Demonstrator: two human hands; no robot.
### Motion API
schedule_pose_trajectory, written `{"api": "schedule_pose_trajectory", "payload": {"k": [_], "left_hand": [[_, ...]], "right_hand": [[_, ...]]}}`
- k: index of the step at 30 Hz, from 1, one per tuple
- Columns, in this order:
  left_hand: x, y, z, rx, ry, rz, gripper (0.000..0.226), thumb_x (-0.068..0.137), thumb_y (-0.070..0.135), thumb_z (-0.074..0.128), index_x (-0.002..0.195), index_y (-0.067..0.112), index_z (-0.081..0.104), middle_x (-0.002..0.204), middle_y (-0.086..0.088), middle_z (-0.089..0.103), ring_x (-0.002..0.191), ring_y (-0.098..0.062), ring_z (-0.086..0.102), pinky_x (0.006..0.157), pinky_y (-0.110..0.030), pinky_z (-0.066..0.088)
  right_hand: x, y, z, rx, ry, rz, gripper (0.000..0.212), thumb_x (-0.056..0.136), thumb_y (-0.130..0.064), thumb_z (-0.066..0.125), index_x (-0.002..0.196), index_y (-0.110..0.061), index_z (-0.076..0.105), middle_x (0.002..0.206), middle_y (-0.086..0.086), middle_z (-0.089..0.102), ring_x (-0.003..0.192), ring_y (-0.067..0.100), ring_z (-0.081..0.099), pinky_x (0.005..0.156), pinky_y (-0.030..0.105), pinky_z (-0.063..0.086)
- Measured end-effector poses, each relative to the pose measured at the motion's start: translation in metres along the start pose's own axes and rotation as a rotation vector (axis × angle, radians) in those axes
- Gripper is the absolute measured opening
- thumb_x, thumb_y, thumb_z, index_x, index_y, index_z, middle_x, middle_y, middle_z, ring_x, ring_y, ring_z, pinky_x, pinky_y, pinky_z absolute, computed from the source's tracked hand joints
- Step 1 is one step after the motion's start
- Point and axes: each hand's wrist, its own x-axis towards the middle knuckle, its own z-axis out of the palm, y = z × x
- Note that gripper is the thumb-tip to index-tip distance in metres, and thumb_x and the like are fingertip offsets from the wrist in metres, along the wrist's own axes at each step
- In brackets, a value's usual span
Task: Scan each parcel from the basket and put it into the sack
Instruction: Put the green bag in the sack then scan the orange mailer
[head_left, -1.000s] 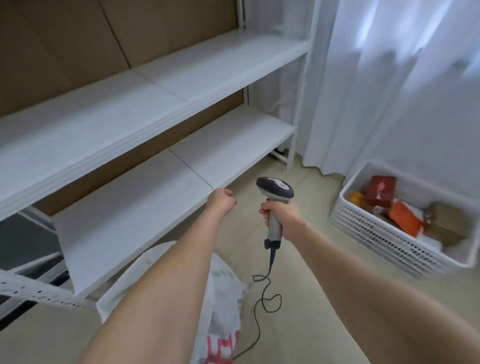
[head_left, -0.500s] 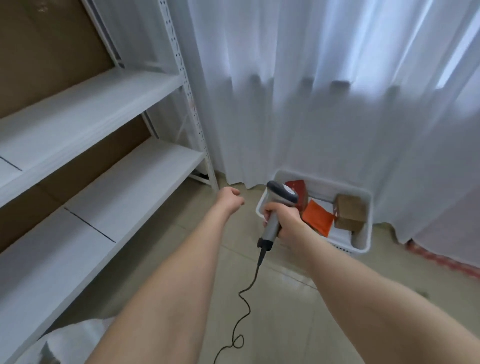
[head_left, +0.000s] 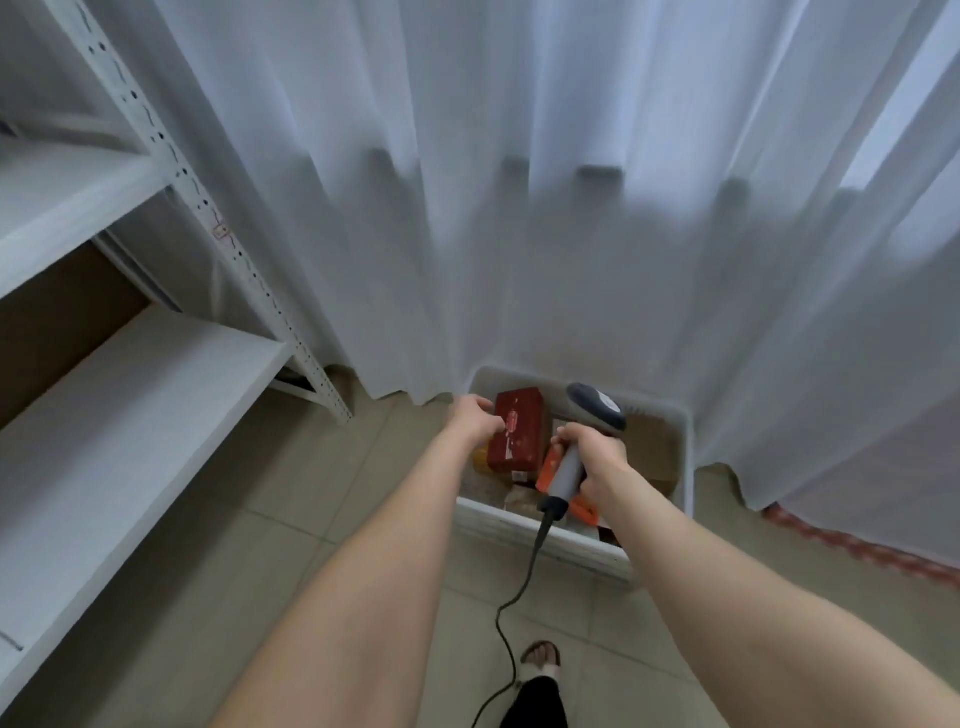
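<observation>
At lower centre, the left hand's (head_left: 475, 418) curled fingers are meeting the dark red rectangular box (head_left: 519, 434) lying in the white plastic basket (head_left: 688, 457) (grip: cannot tell); the right hand's (head_left: 595, 457) fingers are wrapping the grey corded scanner (head_left: 596, 411).

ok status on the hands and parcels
Left hand at red parcel's edge, grip unclear. Right hand grips scanner over basket. Sack out of view.

The left hand (head_left: 475, 418), earlier short of the basket (head_left: 519, 526), now curls against the red parcel (head_left: 519, 434) inside it. The right hand (head_left: 597, 453) and scanner (head_left: 595, 409) now hover over the basket.
</observation>
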Motion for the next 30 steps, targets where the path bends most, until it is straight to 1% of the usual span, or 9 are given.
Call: {"api": "schedule_pose_trajectory", "payload": {"k": [3, 9, 10, 13, 16, 18, 22, 27, 30], "left_hand": [[0.059, 0.011, 0.025, 0.047, -0.026, -0.041, 0.043, 0.084, 0.011, 0.068, 0.125, 0.006, 0.056, 0.131, -0.012, 0.055, 0.121, -0.026, 0.052, 0.104, -0.036, 0.042], [0.158, 0.014, 0.096, 0.15, -0.116, -0.095, 0.043, 0.084, 0.015, 0.068, 0.126, 0.009, 0.058, 0.132, -0.008, 0.056, 0.119, -0.024, 0.054, 0.1, -0.032, 0.045], [0.172, 0.012, 0.109, 0.167, -0.134, -0.102, 0.044, 0.084, 0.016, 0.068, 0.127, 0.01, 0.057, 0.133, -0.008, 0.055, 0.12, -0.025, 0.053, 0.101, -0.033, 0.044], [0.21, -0.005, 0.151, 0.196, -0.197, -0.152, 0.048, 0.084, 0.017, 0.069, 0.13, 0.01, 0.054, 0.133, -0.01, 0.055, 0.119, -0.026, 0.053, 0.101, -0.035, 0.045], [0.244, -0.035, 0.191, 0.235, -0.239, -0.231, 0.053, 0.085, 0.018, 0.067, 0.134, 0.008, 0.05, 0.135, -0.01, 0.052, 0.123, -0.026, 0.051, 0.101, -0.03, 0.042], [0.264, -0.061, 0.222, 0.282, -0.277, -0.286, 0.05, 0.087, 0.019, 0.065, 0.133, 0.006, 0.051, 0.134, -0.011, 0.054, 0.123, -0.026, 0.051, 0.1, -0.029, 0.04], [0.296, -0.104, 0.277, 0.311, -0.352, -0.373, 0.043, 0.088, 0.024, 0.062, 0.127, 0.007, 0.055, 0.13, -0.013, 0.056, 0.118, -0.028, 0.054, 0.101, -0.033, 0.044], [0.325, -0.135, 0.315, 0.29, -0.371, -0.42, 0.041, 0.094, 0.021, 0.054, 0.132, 0.005, 0.051, 0.133, -0.011, 0.053, 0.119, -0.026, 0.054, 0.099, -0.03, 0.044], [0.334, -0.141, 0.325, 0.289, -0.351, -0.45, 0.039, 0.093, 0.019, 0.056, 0.129, 0.004, 0.055, 0.13, -0.012, 0.057, 0.118, -0.026, 0.055, 0.095, -0.03, 0.044]], "right_hand": [[0.058, -0.024, -0.005, 0.011, 0.048, 0.026, 0.014, 0.086, -0.002, 0.063, 0.099, -0.002, 0.06, 0.065, 0.007, 0.061, 0.055, 0.016, 0.055, 0.055, 0.028, 0.049], [0.169, -0.045, -0.022, 0.058, 0.144, 0.1, 0.005, 0.084, -0.001, 0.064, 0.085, -0.004, 0.06, 0.065, 0.008, 0.061, 0.058, 0.017, 0.056, 0.07, 0.034, 0.051], [0.187, -0.046, -0.026, 0.057, 0.15, 0.109, 0.005, 0.084, -0.001, 0.064, 0.084, -0.004, 0.06, 0.064, 0.008, 0.061, 0.058, 0.017, 0.056, 0.071, 0.035, 0.052], [0.243, -0.043, -0.041, 0.055, 0.17, 0.13, 0.007, 0.084, 0.0, 0.065, 0.084, -0.003, 0.058, 0.064, 0.009, 0.061, 0.055, 0.017, 0.056, 0.062, 0.034, 0.052], [0.298, -0.029, -0.057, 0.031, 0.177, 0.169, 0.008, 0.086, 0.002, 0.062, 0.083, -0.002, 0.057, 0.067, 0.01, 0.06, 0.056, 0.017, 0.055, 0.06, 0.033, 0.051], [0.335, -0.012, -0.07, 0.018, 0.174, 0.206, 0.007, 0.086, 0.001, 0.062, 0.084, -0.003, 0.057, 0.066, 0.01, 0.06, 0.056, 0.016, 0.055, 0.058, 0.033, 0.051], [0.395, 0.026, -0.089, -0.011, 0.156, 0.278, 0.008, 0.086, -0.001, 0.064, 0.088, -0.004, 0.057, 0.066, 0.008, 0.06, 0.056, 0.016, 0.057, 0.057, 0.034, 0.052], [0.44, 0.058, -0.098, -0.007, 0.119, 0.323, 0.008, 0.087, -0.001, 0.062, 0.09, -0.006, 0.056, 0.068, 0.008, 0.058, 0.056, 0.015, 0.055, 0.056, 0.033, 0.052], [0.451, 0.065, -0.102, 0.006, 0.104, 0.347, 0.007, 0.087, -0.002, 0.064, 0.089, -0.006, 0.058, 0.069, 0.008, 0.06, 0.057, 0.015, 0.056, 0.058, 0.034, 0.053]]}}
